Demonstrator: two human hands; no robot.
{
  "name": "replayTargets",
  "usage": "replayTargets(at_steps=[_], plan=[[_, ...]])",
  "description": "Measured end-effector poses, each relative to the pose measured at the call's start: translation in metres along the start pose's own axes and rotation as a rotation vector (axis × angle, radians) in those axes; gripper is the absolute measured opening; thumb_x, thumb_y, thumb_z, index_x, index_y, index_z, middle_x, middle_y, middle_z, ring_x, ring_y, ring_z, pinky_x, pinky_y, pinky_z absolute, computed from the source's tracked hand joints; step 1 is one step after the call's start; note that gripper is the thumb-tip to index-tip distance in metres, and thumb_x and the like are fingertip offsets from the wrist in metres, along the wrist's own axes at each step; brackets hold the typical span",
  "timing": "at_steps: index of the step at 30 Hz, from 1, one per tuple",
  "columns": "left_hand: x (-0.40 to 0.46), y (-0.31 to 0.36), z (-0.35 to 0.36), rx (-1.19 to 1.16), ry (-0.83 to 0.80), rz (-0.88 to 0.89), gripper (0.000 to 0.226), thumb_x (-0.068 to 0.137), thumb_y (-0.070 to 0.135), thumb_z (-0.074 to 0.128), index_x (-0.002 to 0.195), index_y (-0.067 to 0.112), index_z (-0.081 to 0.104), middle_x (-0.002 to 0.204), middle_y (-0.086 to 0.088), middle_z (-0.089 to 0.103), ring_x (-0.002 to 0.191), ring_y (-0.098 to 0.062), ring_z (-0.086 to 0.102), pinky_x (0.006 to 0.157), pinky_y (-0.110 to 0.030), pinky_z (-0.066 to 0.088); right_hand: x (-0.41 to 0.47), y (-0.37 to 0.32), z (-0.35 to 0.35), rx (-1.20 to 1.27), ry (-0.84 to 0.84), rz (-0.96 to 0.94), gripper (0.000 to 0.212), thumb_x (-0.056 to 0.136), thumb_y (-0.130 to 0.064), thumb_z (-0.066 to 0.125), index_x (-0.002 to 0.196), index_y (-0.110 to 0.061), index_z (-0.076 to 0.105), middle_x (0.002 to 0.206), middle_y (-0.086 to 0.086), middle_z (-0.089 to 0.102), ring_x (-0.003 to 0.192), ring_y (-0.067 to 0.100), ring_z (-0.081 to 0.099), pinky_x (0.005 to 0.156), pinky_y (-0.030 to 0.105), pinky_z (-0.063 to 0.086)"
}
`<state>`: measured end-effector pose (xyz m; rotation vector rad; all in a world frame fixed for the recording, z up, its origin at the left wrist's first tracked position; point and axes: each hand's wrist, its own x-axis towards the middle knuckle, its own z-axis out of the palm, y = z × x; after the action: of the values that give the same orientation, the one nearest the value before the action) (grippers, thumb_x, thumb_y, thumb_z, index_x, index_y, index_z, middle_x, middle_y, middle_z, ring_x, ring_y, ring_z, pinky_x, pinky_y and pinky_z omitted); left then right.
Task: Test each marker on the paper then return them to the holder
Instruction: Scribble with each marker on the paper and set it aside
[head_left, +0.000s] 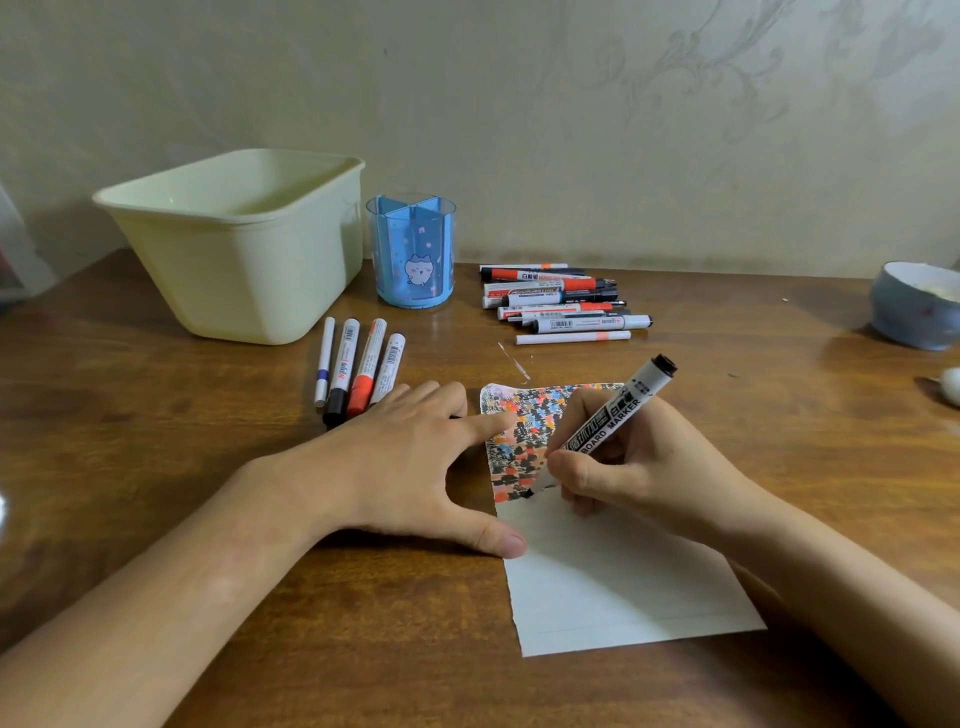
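Two hands work over the paper (613, 577). Right hand (639, 462): fingers curled tight round a black whiteboard marker (608, 423), barrel tilted up and to the far right, cap stuck on its far end, tip touching the paper at the near edge of a dense patch of black, red and blue test marks. Left hand (410, 457): fingers straight and spread, palm down, forefinger tip on the paper's far-left corner, thumb pressing the left edge lower down, the rest on the wooden table (156, 467). Paper lies near centre, far half scribbled, near half blank. Just beyond the left hand, a row of four markers (358, 364) lying side by side, roughly upright in view, partly hidden by the fingers. Far of those, the blue holder (413, 254) stands upright with its compartments showing nothing inside. Right of the holder, a loose heap of markers (561, 301) lying crosswise. Left of the holder, a pale yellow tub (244, 249). Far right edge, a blue-grey bowl (914, 306).
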<state>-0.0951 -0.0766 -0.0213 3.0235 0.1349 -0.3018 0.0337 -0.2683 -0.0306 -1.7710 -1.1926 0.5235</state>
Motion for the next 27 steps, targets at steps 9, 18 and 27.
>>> replayTargets(at_steps=[9,18,27], plan=[[0.0003,-0.0006,0.0,0.001,-0.012,-0.005,0.111,0.059,0.097,0.042,0.153,0.049,0.008,0.101,0.016,0.027,0.102,-0.007,0.031,0.1,-0.03,0.036,0.0008,-0.0007,-0.0001,0.0,0.003,0.017,0.011,0.089,-0.011,0.07,0.083,-0.015,0.062,0.069,0.001,0.071,0.061,0.018,0.069,0.059,0.031,0.056],[0.0012,-0.0006,-0.0002,0.002,-0.011,-0.001,0.111,0.06,0.096,0.043,0.153,0.048,0.007,0.101,0.016,0.026,0.1,-0.006,0.029,0.095,-0.028,0.033,0.0008,-0.0005,-0.0001,0.001,0.003,0.006,0.011,0.09,-0.014,0.071,0.083,-0.012,0.062,0.069,0.003,0.071,0.06,0.018,0.069,0.058,0.028,0.055],[0.0007,-0.001,0.0005,0.004,-0.006,0.001,0.111,0.059,0.097,0.043,0.153,0.048,0.01,0.102,0.015,0.028,0.101,-0.007,0.031,0.098,-0.03,0.036,0.0002,0.0002,0.0,0.029,-0.025,-0.009,0.011,0.09,-0.01,0.071,0.085,-0.008,0.062,0.069,0.005,0.07,0.062,0.017,0.068,0.059,0.028,0.055]])
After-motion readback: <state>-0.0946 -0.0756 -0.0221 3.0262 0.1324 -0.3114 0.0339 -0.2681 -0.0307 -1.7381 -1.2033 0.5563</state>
